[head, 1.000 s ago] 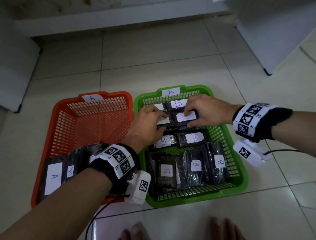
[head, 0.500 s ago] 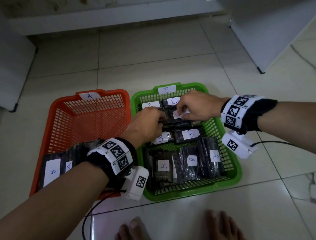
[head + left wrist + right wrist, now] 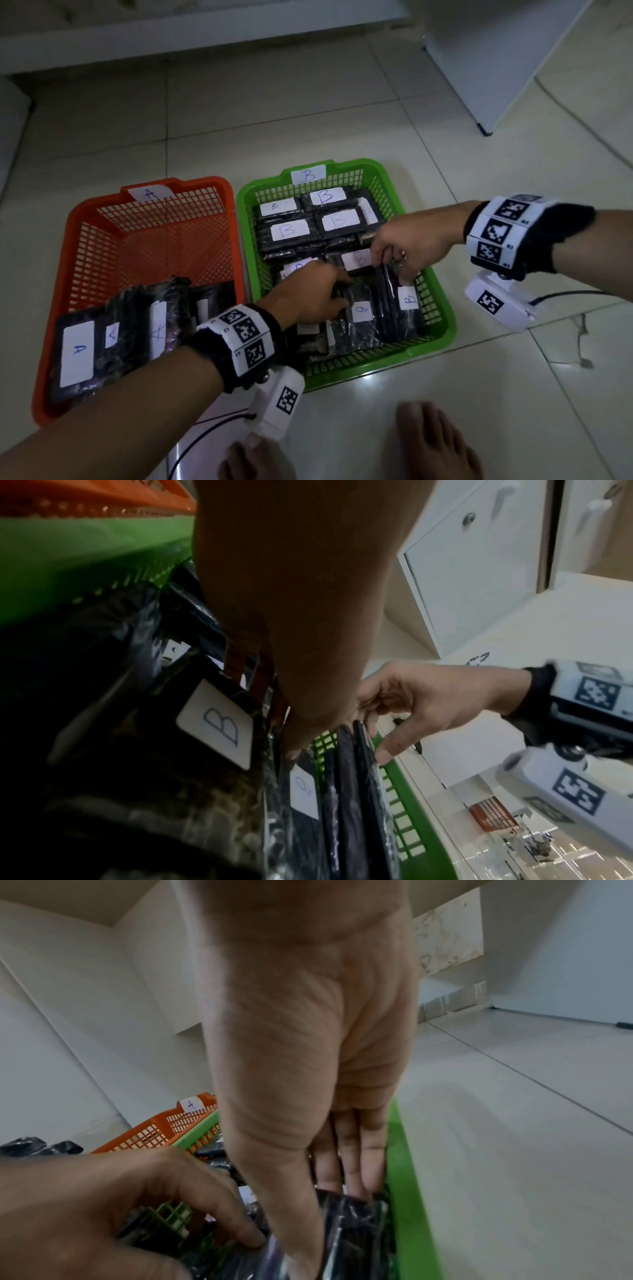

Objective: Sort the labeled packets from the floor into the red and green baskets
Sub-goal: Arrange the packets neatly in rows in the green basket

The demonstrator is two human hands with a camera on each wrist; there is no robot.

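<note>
The green basket (image 3: 442,322), tagged B, holds black packets with white B labels: several flat (image 3: 339,219) at its far end, a row standing on edge (image 3: 363,318) near me. My right hand (image 3: 394,267) pinches the top of the rightmost upright packet (image 3: 407,301), thumb on the basket side (image 3: 387,753). My left hand (image 3: 329,294) reaches into the same row, fingers curled over a packet's top edge (image 3: 260,704). The red basket (image 3: 85,219), tagged A, holds several A packets (image 3: 77,353) at its near end.
Both baskets sit side by side on pale floor tiles. My bare feet (image 3: 435,445) are just in front of them. A white cabinet (image 3: 496,68) stands at the back right, a thin cable (image 3: 565,113) trails beside it, and a wall ledge (image 3: 205,37) runs behind.
Both hands came back from the flat packets at the green basket's far end to the upright row near me. The far B packets now lie uncovered.
</note>
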